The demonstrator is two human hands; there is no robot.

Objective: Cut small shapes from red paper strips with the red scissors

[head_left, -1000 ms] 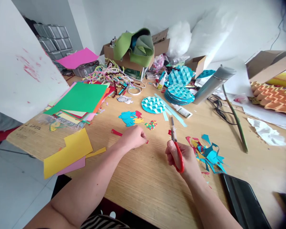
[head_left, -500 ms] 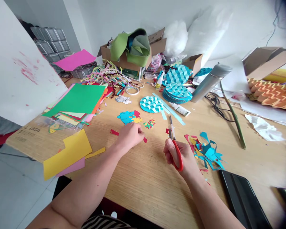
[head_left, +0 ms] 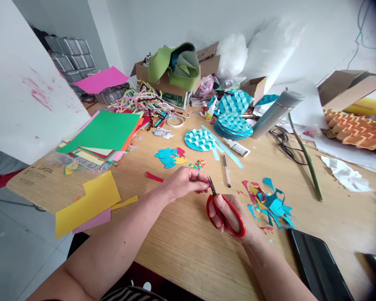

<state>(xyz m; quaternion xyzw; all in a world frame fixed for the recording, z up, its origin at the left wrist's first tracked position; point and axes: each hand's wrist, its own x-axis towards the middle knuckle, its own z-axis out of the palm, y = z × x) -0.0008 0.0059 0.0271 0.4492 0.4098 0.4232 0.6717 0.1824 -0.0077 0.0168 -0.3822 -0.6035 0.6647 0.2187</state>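
My right hand (head_left: 228, 214) is closed around the handles of red-handled scissors (head_left: 241, 229), their blades slightly parted and pointing up and left. In front of the tips, my left hand (head_left: 184, 182) pinches a small red paper piece (head_left: 208, 184), mostly hidden by the fingers. Just beyond my left hand lie a blue paper fish (head_left: 166, 157), a yellow paper fish (head_left: 181, 160), a red cut-out (head_left: 181, 151) and a little heap of tiny coloured bits (head_left: 197, 164). A red paper strip (head_left: 153, 177) rests left of my wrist.
Coloured scraps (head_left: 274, 202) lie at right, near a black phone-like case (head_left: 316, 263). A pen (head_left: 226, 171), glue tube (head_left: 239, 148) and patterned blue disc (head_left: 199, 139) are farther back. A grey flask (head_left: 277, 113) stands behind; paper sheets (head_left: 103, 129) are stacked left.
My left hand has lifted the small red piece off the table and moved right. My right hand has turned the scissors toward it, and the blades have come near the left fingertips.
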